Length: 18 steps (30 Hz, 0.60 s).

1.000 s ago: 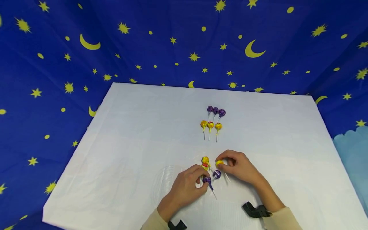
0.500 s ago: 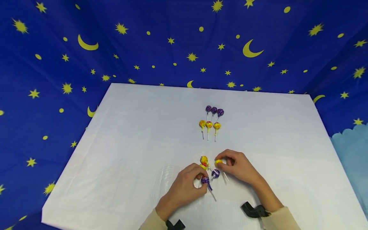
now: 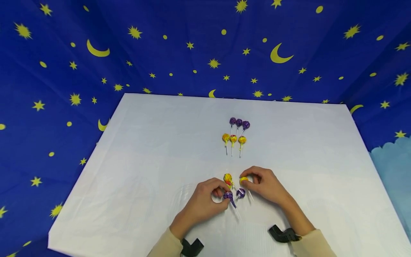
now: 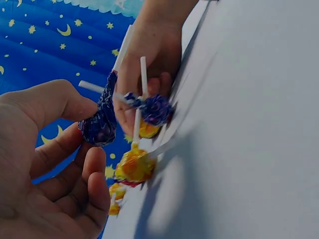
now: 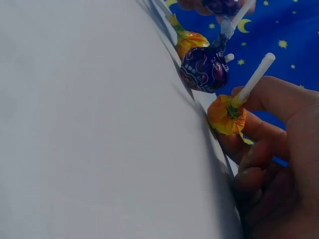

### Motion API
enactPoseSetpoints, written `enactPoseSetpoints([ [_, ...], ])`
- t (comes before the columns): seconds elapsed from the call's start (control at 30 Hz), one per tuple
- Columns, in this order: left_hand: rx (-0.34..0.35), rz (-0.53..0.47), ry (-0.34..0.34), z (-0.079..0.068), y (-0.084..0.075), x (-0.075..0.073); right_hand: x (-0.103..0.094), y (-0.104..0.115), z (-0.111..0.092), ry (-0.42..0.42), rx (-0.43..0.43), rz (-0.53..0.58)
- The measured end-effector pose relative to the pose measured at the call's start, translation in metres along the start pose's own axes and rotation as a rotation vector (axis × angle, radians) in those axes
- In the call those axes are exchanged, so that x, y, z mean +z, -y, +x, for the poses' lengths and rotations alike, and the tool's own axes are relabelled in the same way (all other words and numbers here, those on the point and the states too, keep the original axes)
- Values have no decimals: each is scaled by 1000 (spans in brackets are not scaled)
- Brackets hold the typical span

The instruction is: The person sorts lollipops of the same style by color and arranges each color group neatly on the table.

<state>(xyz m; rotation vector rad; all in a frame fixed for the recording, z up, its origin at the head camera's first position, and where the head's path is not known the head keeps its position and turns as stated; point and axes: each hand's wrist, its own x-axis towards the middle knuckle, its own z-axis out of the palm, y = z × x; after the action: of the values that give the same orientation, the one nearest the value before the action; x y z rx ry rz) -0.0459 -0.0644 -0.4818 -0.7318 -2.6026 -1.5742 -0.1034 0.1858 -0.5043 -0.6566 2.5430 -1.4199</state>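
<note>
Between thumb and fingertips, my left hand [image 3: 203, 200] pinches a purple-wrapped lollipop [image 4: 99, 122], its white stick pointing toward me in the head view. My right hand [image 3: 268, 185] has a yellow lollipop [image 5: 227, 115] pinched by its head, close to the table surface. Another purple lollipop [image 3: 240, 193] lies between the two hands. Just beyond the left fingertips is a yellow lollipop [image 3: 228, 177], with a red-and-yellow wrapper [image 3: 229, 184] right below it, partly hidden by the left hand.
Farther back on the white table [image 3: 154, 142] are two rows: three purple lollipops [image 3: 239, 122] behind three yellow lollipops [image 3: 233, 139], sticks toward me. A blue star-and-moon cloth [image 3: 179, 53] hangs behind the table and along its sides.
My left hand has moved slightly away from me and to the left, taking the purple lollipop along. The right hand stays put on the yellow lollipop.
</note>
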Motion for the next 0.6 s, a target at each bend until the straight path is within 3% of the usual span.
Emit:
enactPoseSetpoints([
  [0.27,-52,35,-12,17,-2,-16,-1,0,-1,-10,17,-12],
  [0.6,-32,33,-48,43,4,-35,-1,-2,0,-16,24,-5],
])
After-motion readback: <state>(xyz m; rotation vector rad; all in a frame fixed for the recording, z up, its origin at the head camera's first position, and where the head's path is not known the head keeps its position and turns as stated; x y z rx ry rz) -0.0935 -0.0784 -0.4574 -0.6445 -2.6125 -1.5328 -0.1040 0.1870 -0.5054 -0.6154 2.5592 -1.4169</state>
